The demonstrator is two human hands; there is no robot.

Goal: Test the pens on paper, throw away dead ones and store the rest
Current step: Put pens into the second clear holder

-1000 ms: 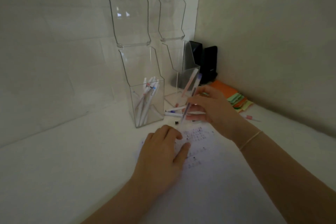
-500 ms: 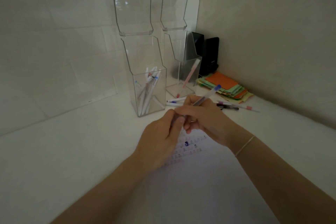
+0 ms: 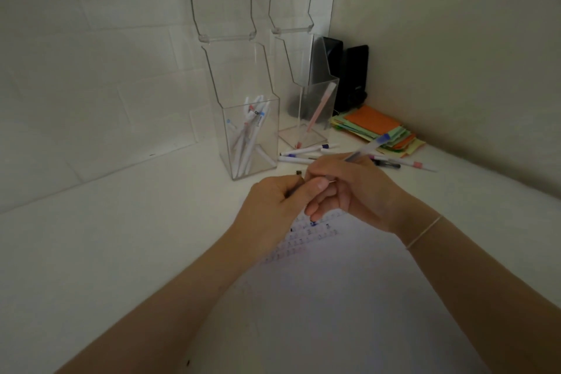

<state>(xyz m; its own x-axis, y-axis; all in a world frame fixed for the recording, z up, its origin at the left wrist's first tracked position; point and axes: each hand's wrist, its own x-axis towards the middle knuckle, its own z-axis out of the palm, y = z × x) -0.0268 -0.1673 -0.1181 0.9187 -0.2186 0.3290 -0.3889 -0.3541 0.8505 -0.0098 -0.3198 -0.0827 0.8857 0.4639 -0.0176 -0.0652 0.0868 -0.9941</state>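
Note:
My right hand grips a clear pen with a blue end; its bare metal tip pokes out to the left between my fingers. My left hand sits right against it and pinches a small dark piece, apparently the pen's cap. Both hands hover over a white paper marked with rows of small scribbles. Behind them, a clear box holds several white pens. A second clear box holds one pink pen. Loose pens lie on the table by the boxes.
More loose pens lie to the right of my hands. A stack of coloured sticky notes sits in the corner beside two black objects. A tiny dark cap lies on the table. Both boxes have raised lids against the wall.
My left hand lifted off the paper, met the pen in my right hand, and now draws a dark piece away from the pen's tip. The pen has tilted lower.

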